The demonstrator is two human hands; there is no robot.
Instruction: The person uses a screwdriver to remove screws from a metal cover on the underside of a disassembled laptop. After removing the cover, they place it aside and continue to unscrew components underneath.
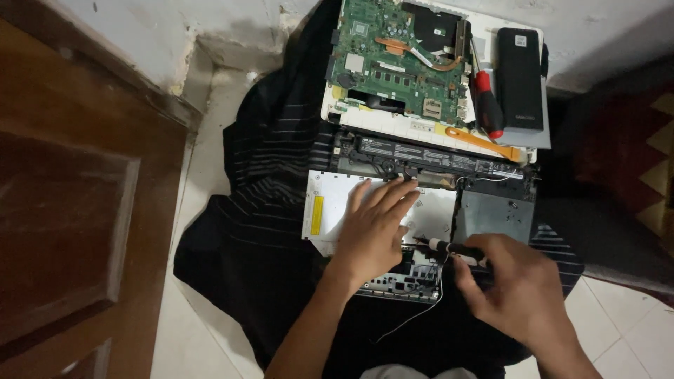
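Note:
An opened laptop base [491,210] lies on a dark striped cloth [274,161], with a long black battery [435,156] along its far edge and a silver optical drive [330,203] at its left. My left hand [375,224] rests flat, fingers spread, on the drive and the base's middle. My right hand [516,288] grips a small black-handled screwdriver [449,246], whose tip points left at the base's near middle, just beside my left hand.
A white laptop shell holding a green motherboard [393,56] sits beyond the base. On it lie a red-handled screwdriver [486,102], an orange pry tool [481,142] and a black rectangular block [520,67]. A wooden door [70,210] stands at the left. A thin white wire [414,316] trails near me.

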